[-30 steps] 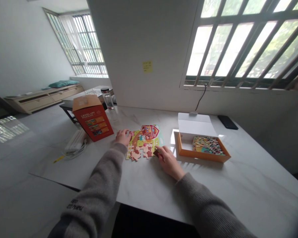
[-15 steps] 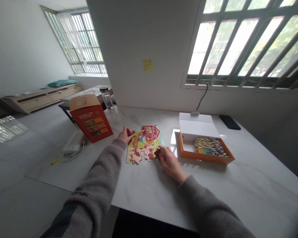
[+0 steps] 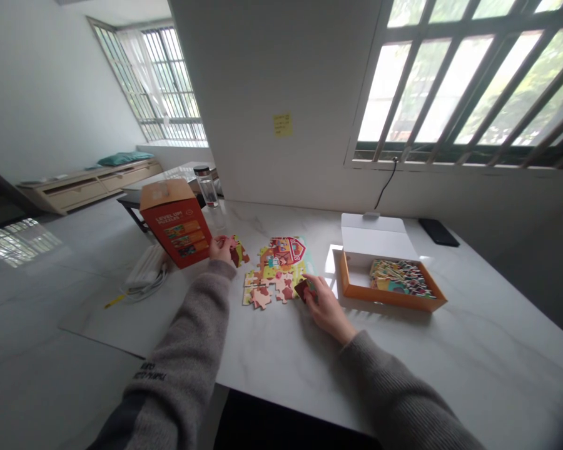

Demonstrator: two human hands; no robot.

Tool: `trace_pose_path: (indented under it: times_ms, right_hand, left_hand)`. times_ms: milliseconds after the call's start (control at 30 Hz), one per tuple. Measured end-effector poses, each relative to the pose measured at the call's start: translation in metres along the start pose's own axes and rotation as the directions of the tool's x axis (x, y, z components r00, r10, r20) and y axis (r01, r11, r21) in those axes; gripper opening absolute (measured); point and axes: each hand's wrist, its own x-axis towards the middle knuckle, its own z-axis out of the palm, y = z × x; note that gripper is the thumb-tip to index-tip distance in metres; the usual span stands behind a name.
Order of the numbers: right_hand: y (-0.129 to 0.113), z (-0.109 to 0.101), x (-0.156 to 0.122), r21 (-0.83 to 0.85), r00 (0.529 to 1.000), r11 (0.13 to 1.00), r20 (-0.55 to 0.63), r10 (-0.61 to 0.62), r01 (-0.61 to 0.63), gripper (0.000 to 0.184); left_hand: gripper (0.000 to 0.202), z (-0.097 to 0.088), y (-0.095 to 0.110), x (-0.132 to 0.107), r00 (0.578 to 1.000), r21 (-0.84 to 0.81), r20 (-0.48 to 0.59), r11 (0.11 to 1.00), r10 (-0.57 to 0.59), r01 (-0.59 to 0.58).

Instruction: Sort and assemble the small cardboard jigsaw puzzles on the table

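A partly joined colourful jigsaw puzzle (image 3: 279,265) lies on the white marble table (image 3: 403,350). My left hand (image 3: 220,248) is closed on a puzzle piece (image 3: 237,250) that it holds just left of the puzzle, beside the red puzzle box (image 3: 176,224). My right hand (image 3: 326,306) rests at the puzzle's lower right corner, fingers pinched on a dark red puzzle piece (image 3: 303,289). Loose pink and red pieces (image 3: 263,295) sit along the puzzle's near edge.
An open orange tray box (image 3: 389,275) with several loose pieces stands right of the puzzle. A clear water bottle (image 3: 207,186) is behind the red box, a dark phone (image 3: 438,232) at the far right, white cables (image 3: 143,272) at the left edge.
My left hand lifted a piece off the puzzle's left edge and carried it left toward the red box. My right hand stayed by the lower right corner with its piece.
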Motion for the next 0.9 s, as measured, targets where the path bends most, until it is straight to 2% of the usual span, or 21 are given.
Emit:
trace_pose_path:
  times_ms: [67, 133, 200, 233, 300, 367, 433, 467, 533, 600, 667, 767, 833, 900]
  right_hand:
    - [-0.002, -0.001, 0.001, 0.019, 1.0, 1.0, 0.003, 0.002, -0.002, 0.04]
    - [-0.006, -0.002, 0.002, 0.072, 1.0, 0.997, -0.022, -0.007, 0.009, 0.038]
    - [-0.012, -0.002, 0.002, 0.201, 0.997, 0.979, -0.069, 0.031, -0.016, 0.037]
    - [-0.015, -0.002, 0.002, 0.302, 0.993, 0.952, -0.083, 0.088, -0.06, 0.037]
    - [-0.022, -0.002, 0.001, 0.541, 0.967, 0.82, -0.045, 0.253, -0.189, 0.039]
    - [-0.027, -0.003, 0.001, 0.735, 0.922, 0.608, 0.058, 0.384, -0.299, 0.039]
    - [-0.031, -0.004, 0.001, 0.842, 0.887, 0.421, 0.135, 0.442, -0.338, 0.035]
    - [-0.033, -0.004, 0.001, 0.871, 0.877, 0.355, 0.157, 0.455, -0.34, 0.032]
    - [-0.035, -0.004, 0.001, 0.898, 0.871, 0.287, 0.177, 0.459, -0.334, 0.029]
    - [-0.035, -0.002, 0.0, 0.896, 0.884, 0.3, 0.178, 0.432, -0.327, 0.03]
    - [-0.034, 0.0, -0.001, 0.873, 0.91, 0.382, 0.146, 0.389, -0.303, 0.037]
    - [-0.03, -0.002, -0.002, 0.81, 0.949, 0.535, 0.081, 0.303, -0.24, 0.053]
    - [-0.028, -0.006, 0.0, 0.773, 0.966, 0.597, 0.075, 0.245, -0.212, 0.058]
    - [-0.029, -0.011, 0.001, 0.744, 0.969, 0.633, 0.081, 0.232, -0.214, 0.056]
  left_hand:
    - [0.031, 0.009, 0.009, -0.016, 1.0, -0.044, 0.024, 0.999, 0.015, -0.014]
    - [0.034, 0.025, 0.016, -0.043, 0.995, -0.081, 0.097, 0.997, 0.018, -0.01]
    - [0.038, 0.044, 0.022, -0.079, 0.98, -0.117, 0.195, 0.993, 0.023, 0.0]
    - [0.039, 0.054, 0.025, -0.097, 0.958, -0.17, 0.284, 0.985, 0.03, 0.019]
    - [0.038, 0.07, 0.03, -0.131, 0.921, -0.247, 0.388, 0.966, 0.024, 0.078]
    - [0.036, 0.08, 0.034, -0.157, 0.892, -0.237, 0.451, 0.965, 0.011, 0.109]
    - [0.032, 0.083, 0.035, -0.172, 0.88, -0.186, 0.472, 0.981, 0.045, 0.05]
    - [0.03, 0.083, 0.035, -0.176, 0.884, -0.154, 0.463, 0.988, 0.072, 0.0]
    - [0.025, 0.082, 0.033, -0.181, 0.898, -0.098, 0.421, 0.99, 0.131, -0.098]
    - [0.023, 0.08, 0.03, -0.181, 0.904, -0.066, 0.395, 0.987, 0.163, -0.149]
    - [0.024, 0.081, 0.027, -0.18, 0.902, -0.087, 0.406, 0.989, 0.148, -0.123]
    - [0.033, 0.085, 0.022, -0.176, 0.904, -0.185, 0.426, 0.981, 0.029, 0.056]
    - [0.037, 0.086, 0.021, -0.174, 0.906, -0.224, 0.422, 0.965, -0.028, 0.135]
    - [0.033, 0.083, 0.024, -0.175, 0.908, -0.201, 0.419, 0.978, 0.032, 0.058]
